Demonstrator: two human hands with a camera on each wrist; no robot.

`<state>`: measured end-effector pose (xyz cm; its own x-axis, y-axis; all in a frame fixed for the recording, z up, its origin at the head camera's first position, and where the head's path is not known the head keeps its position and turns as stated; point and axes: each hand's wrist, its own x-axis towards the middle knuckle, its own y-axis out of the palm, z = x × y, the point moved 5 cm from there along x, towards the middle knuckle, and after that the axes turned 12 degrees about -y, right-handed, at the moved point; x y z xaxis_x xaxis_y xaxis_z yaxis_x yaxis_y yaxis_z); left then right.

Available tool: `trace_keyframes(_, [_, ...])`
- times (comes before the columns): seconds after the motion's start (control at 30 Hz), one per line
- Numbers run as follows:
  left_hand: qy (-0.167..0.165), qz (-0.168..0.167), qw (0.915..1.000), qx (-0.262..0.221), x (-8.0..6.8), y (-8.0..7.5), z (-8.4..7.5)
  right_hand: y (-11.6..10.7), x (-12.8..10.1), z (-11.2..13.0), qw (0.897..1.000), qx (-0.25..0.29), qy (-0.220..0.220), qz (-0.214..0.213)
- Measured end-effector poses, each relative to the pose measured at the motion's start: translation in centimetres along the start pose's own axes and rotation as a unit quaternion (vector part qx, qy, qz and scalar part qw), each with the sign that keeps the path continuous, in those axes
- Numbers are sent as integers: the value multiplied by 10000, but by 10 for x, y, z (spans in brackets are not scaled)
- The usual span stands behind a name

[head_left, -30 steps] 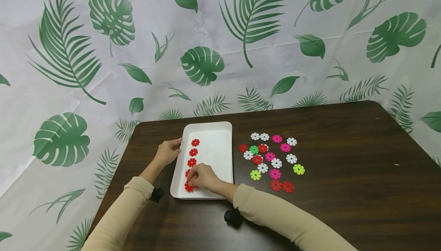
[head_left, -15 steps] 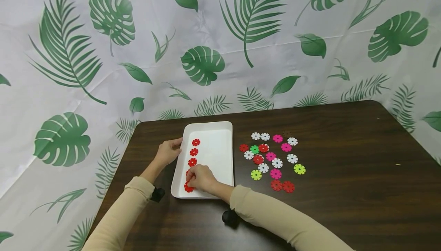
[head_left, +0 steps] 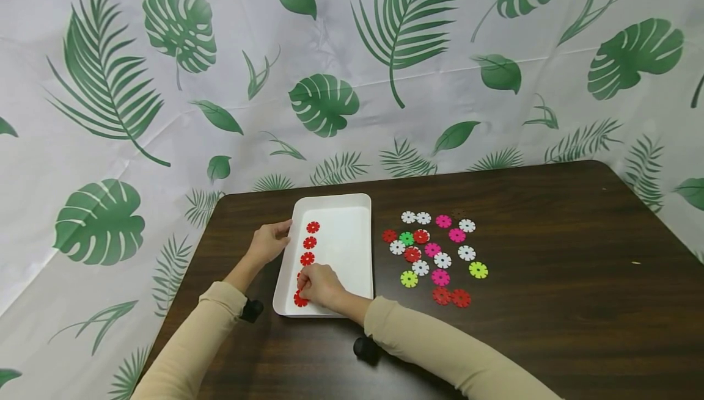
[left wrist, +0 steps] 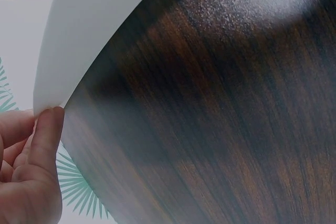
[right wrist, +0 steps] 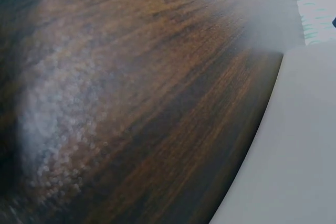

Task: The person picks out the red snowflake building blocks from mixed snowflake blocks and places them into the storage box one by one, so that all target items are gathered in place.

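My left hand (head_left: 267,243) pinches the left rim of a white tray (head_left: 352,247); the left wrist view shows thumb and fingers at the edge of the tray wall (left wrist: 94,30). Inside the tray, red notched plastic discs (head_left: 310,242) lie in a column along its left side. My right hand (head_left: 324,285) reaches over the near end of the tray. Its curled fingertips pinch the nearest red disc (head_left: 299,300), partly covering it and the one beyond. In the right wrist view the tray's outer wall (right wrist: 299,140) shows, but no fingers.
Right of the tray, loose notched discs in white, pink (head_left: 443,221), red, green (head_left: 406,238) and yellow (head_left: 478,270) lie scattered, some overlapping. They rest on a dark wooden table (head_left: 550,253). A leaf-patterned cloth (head_left: 324,107) hangs behind its far edge.
The right hand has shifted very slightly left at the nearest red disc, its sleeve moving with it. The left hand and the tray stay put.
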<state>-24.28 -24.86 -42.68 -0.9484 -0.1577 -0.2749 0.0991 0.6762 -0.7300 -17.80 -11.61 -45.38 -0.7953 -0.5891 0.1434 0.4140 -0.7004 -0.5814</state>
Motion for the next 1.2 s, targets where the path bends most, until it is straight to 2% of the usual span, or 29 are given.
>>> trace_keyframes(0.23, [-90, 25, 10000, -10, 1, 0, 1, 1, 0, 0, 9998, -166, -15, -64])
trace_keyframes(0.8, [69, -11, 10000, 41, 1, -2, -3, 1, 2, -1, 9988, -471, -102, -115])
trace_keyframes(1.2, [136, -52, 9999, 75, 1, -1, -1, -1, 2, -6, 9994, 105, 230, -220])
